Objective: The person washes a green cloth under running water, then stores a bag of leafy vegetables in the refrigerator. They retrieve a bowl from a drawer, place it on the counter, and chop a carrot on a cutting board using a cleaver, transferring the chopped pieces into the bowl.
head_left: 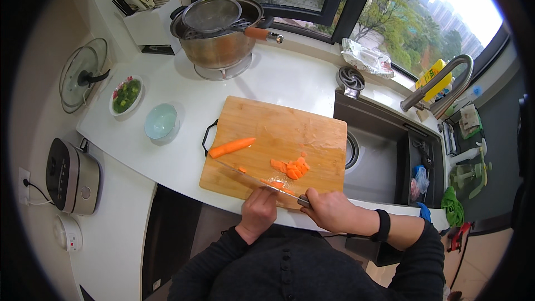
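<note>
My right hand (pixel 328 211) grips the handle of a kitchen knife (pixel 255 179), whose blade slants up to the left across a bamboo cutting board (pixel 259 119). At the board's near edge, my left hand (pixel 259 209) has its fingers bent close against the blade; whether they hold anything is hidden. Carrot pieces (pixel 276 184) lie along the blade by those fingertips. Beyond the knife sits a small heap of carrot slices (pixel 296 169), with one lone slice (pixel 242 169) nearer the left. A peeled length of carrot (pixel 232 147) rests at the board's left side.
Left of the board stand a pale blue bowl (pixel 162 122) and a dish of green vegetables (pixel 125 95). A steel pot (pixel 217 48) behind carries a strainer (pixel 212 13) with its handle jutting right. The sink (pixel 378 163) adjoins the board's right side, below a faucet (pixel 418 97).
</note>
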{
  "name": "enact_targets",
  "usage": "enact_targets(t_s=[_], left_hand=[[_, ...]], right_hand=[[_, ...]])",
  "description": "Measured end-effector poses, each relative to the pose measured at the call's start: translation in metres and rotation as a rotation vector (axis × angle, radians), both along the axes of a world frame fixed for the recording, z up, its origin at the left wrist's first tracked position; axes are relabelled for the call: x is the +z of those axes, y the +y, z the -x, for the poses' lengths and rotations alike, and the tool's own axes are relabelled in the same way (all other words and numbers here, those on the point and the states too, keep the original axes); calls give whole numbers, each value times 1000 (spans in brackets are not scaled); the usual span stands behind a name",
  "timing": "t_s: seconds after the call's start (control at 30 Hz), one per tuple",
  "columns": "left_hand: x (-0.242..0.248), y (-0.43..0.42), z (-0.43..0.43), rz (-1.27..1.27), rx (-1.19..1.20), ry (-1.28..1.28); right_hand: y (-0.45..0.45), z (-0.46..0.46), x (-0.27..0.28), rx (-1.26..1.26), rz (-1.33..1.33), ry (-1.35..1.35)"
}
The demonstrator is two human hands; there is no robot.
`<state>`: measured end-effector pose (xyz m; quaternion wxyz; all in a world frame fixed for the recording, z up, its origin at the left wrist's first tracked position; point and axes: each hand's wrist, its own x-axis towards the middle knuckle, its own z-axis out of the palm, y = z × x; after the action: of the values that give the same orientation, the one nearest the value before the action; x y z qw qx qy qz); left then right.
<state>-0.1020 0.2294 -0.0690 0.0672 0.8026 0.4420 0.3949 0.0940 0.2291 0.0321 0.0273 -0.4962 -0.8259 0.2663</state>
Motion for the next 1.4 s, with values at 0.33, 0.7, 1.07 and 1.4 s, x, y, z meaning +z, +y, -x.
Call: enact_targets(t_s=[0.33, 0.7, 1.07, 1.4], left_hand=[[2, 0, 0, -41, 18, -7], [-1, -1, -1, 20, 12, -68], [0, 0, -1, 35, 18, -101], [-4, 1, 0, 8, 24, -117]], right_hand=[[1, 0, 1, 8, 88, -91], [4, 3, -2, -22, 68, -3], [10, 4, -5, -13, 60, -5], [6, 2, -10, -11, -9, 56]])
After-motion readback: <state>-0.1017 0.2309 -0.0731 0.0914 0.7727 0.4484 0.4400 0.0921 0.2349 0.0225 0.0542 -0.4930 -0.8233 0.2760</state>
